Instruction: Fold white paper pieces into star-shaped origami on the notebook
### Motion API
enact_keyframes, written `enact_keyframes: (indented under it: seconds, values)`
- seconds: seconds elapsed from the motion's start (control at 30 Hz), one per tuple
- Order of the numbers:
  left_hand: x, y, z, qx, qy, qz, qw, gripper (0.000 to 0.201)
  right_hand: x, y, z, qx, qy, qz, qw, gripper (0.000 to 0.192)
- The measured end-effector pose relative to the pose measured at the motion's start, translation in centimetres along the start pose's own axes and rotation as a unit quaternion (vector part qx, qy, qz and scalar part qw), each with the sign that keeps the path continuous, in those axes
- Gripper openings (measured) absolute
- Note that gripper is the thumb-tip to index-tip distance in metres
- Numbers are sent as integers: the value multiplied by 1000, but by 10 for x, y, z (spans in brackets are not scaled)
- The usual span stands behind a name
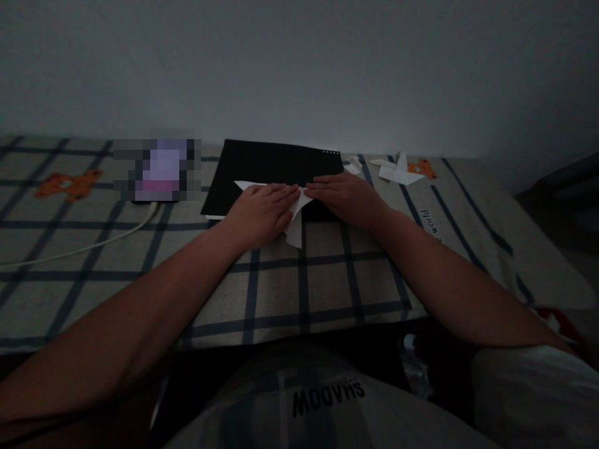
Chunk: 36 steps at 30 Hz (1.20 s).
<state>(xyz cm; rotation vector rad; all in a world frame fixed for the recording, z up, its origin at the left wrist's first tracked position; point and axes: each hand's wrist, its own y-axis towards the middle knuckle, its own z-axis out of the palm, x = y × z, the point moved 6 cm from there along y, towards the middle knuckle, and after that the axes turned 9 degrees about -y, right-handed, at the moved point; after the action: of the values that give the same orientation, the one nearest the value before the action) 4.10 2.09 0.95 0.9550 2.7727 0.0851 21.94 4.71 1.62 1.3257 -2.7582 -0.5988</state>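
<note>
fingers (269, 192) of both hands (259, 218) press white paper (295, 229) — grip unclear — shirt (262, 415) reading "shadow", cloth (276, 293) "world".

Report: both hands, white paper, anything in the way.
Left hand on white paper, right hand touching it. Paper folded, partly over black notebook. Nothing seen blocking; phone off left.

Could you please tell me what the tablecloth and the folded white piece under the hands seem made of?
Tablecloth: probably matte fabric, having no shine and soft wrinkles; fibre unclear.
Folded white piece: likely matte paper, thin with crisp, straight edges.
</note>
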Motion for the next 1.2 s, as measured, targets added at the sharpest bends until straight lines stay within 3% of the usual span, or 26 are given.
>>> enact_keyframes:
  seconds: [0.43, 0.97, 1.2]
  values:
    - [5, 2, -3, 1, -6, -14, 1000, 63, -2, 4, 9, -4, -5, 31, 1000, 40]
    - [0, 2, -4, 11, 3, -38, 999, 62, 5, 5, 4, 72, -58, 57, 994, 33]
    - [3, 2, -2, -7, 0, -32, 999, 61, 3, 3, 4, -5, -22, 30, 999, 40]
